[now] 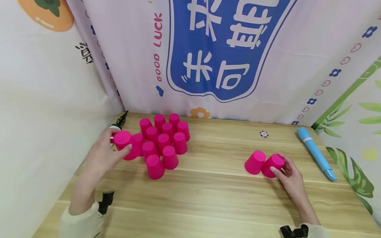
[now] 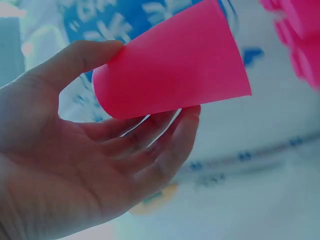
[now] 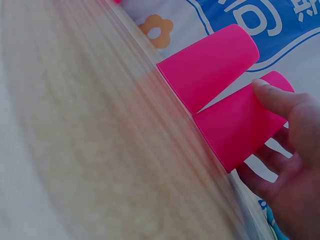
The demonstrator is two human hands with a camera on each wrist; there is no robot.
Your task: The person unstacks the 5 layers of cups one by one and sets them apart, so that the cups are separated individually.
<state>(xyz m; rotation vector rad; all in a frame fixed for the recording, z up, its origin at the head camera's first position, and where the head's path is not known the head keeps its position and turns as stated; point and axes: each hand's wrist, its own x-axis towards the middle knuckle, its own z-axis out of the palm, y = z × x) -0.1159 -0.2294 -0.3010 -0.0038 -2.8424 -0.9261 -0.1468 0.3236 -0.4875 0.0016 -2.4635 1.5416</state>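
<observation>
Fingers of left hand grip lifted pink plastic cup, base up; right hand fingers clasp upturned pink cup standing tableward.

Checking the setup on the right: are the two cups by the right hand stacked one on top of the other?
No, the two pink cups stand upside down side by side on the table, by the right hand.

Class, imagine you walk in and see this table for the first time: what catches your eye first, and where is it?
First, the cluster of bright pink cups standing upside down at the back left of the wooden table. The left hand holds one more pink cup beside that cluster, while the right hand grips the nearer of two pink cups at the right. Behind them hangs a big blue and white banner.
</observation>
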